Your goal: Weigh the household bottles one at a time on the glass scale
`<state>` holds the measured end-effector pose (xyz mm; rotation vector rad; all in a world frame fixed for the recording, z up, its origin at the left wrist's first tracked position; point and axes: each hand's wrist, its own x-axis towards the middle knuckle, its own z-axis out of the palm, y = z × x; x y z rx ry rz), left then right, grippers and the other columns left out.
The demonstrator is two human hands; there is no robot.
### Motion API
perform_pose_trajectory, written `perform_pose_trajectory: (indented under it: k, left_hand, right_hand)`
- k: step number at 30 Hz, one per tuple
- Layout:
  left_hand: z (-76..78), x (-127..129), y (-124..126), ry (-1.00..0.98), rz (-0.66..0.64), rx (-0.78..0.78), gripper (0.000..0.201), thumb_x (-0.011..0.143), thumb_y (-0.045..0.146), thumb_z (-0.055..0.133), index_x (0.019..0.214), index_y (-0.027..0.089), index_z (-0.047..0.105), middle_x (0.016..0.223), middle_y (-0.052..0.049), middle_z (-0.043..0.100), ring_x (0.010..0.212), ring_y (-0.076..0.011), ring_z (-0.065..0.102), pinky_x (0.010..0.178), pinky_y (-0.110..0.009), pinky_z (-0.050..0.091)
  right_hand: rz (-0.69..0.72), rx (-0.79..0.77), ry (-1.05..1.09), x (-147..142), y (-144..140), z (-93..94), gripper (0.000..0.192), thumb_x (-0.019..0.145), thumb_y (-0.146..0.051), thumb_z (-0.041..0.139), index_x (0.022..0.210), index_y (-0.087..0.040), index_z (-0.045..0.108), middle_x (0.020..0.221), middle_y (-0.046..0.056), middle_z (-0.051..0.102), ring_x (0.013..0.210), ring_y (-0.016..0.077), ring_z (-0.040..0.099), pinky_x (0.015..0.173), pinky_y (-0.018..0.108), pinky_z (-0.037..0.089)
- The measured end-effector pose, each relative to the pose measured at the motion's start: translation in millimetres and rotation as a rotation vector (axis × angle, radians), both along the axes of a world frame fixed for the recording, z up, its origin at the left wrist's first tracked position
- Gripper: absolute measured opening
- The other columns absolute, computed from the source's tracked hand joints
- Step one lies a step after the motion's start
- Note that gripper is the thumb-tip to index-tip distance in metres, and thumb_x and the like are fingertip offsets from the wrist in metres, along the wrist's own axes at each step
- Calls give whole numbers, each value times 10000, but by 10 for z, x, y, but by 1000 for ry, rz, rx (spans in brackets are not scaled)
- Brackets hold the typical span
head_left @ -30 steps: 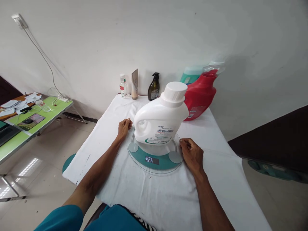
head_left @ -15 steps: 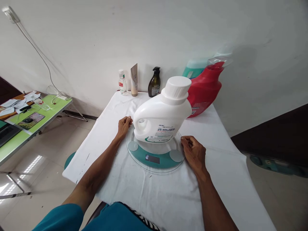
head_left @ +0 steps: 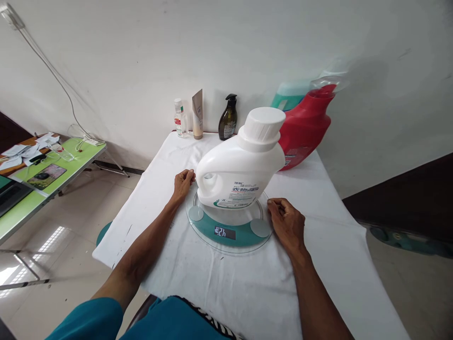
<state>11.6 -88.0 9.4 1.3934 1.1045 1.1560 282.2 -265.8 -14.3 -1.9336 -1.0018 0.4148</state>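
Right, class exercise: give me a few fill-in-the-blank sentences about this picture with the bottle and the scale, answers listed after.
1. The white detergent bottle stands on a round glass ____.
2. Behind it, by the wall, leans a big ____ detergent jug.
3. The left hand and the right hand rest at the scale's ____.
4. The table is covered by a ____ cloth.

Missing words: scale; red; edges; white

The single head camera looked forward and down from close above the near edge of the table (head_left: 329, 264), facing the wall behind it.
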Motion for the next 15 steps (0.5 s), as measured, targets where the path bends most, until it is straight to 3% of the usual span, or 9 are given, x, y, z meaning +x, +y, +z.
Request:
perform_pose_trajectory:
  k: [15]
  left_hand:
    - [-70,-9,43,24,-3,-14,366,858,482,635,660,179,583,559,22,498,581,-117,430,559,-258,337]
  right_hand:
    - [1,8,-4,3,9,-3,429,820,-619,510,871,-226,673,752,61,708,739,263,677,749,364,483]
